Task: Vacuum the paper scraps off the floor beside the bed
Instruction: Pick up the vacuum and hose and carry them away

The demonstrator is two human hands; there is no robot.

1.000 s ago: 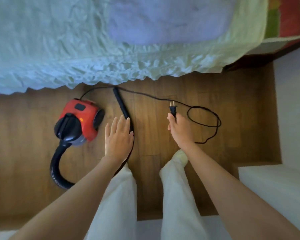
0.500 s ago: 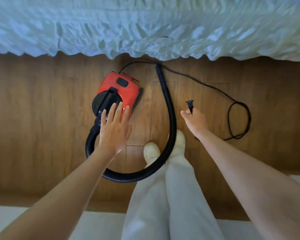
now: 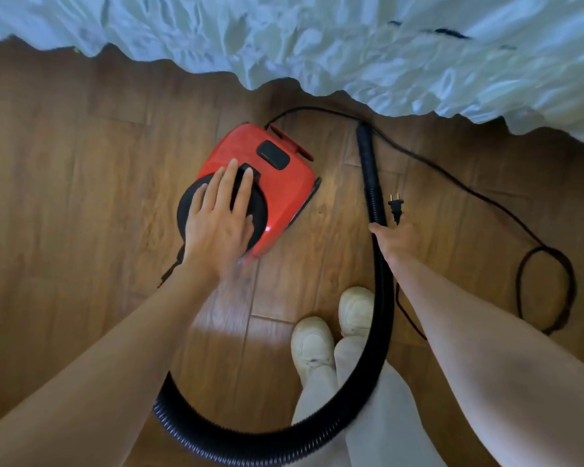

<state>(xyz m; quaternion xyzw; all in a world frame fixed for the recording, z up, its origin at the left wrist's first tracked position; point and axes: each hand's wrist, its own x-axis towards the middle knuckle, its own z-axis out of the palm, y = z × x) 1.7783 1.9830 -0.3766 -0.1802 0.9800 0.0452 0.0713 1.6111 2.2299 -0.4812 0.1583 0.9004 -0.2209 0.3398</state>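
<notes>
I see the wooden floor filling most of the frame, and the bed with its pale, wrinkled cover runs along the whole upper edge. I cannot find any paper scraps on the part of the floor that shows here.

The black ribbed hose makes a big curve: it starts at the lower middle of the frame, passes in front of the legs in light trousers, and goes up on the right of centre to its tip near the edge of the bed cover. The red canister vacuum cleaner stands on the floor a little above the centre of the frame, close to the bed. It has a round black front part and a dark button on the top.

My left hand lies on the black front of the vacuum cleaner, the fingers straight and a little spread, reaching to the handle; they are not curled around anything. My right hand, right of centre, is closed around the power plug, whose two prongs point up out of the hand, just beside the hose. The thin black power cord lies in a loop on the floor at the right side. Two pale shoes stand on the floor below the centre.
</notes>
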